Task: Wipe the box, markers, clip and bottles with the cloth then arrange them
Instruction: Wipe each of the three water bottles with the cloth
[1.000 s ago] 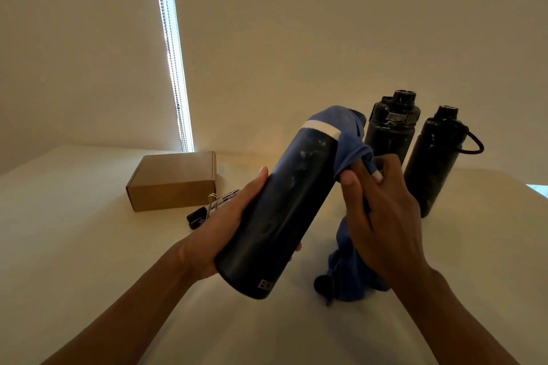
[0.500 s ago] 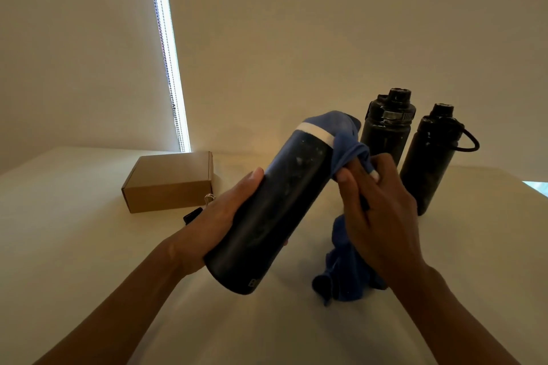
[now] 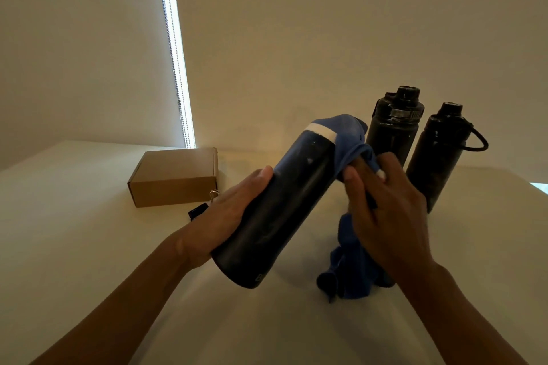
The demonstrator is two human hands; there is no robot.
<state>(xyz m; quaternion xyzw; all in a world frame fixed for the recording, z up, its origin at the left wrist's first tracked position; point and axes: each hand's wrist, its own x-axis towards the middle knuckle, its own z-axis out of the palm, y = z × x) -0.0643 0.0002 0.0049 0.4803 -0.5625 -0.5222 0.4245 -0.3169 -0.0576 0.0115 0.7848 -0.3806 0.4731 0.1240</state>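
Note:
My left hand (image 3: 228,213) grips a tall dark blue bottle (image 3: 278,216) round its lower body, tilted with its top pointing up and right. A blue cloth (image 3: 347,139) covers the bottle's top; its tail hangs down to the table (image 3: 74,246). My right hand (image 3: 388,210) pinches the cloth against the bottle's upper side. Two black bottles stand upright behind: one (image 3: 394,127) with a metal band, one (image 3: 436,154) with a loop handle. A brown cardboard box (image 3: 175,178) lies at the left. A binder clip (image 3: 198,210) lies in front of it, partly hidden by my left hand.
The pale table runs to a wall behind the bottles. A bright vertical strip with a bead chain (image 3: 175,68) stands behind the box. The table's right edge (image 3: 533,187) lies just past the black bottles. No markers are visible.
The held bottle has shifted slightly left and lower, hiding more of the clip. My right hand keeps rubbing the cloth at the bottle's top.

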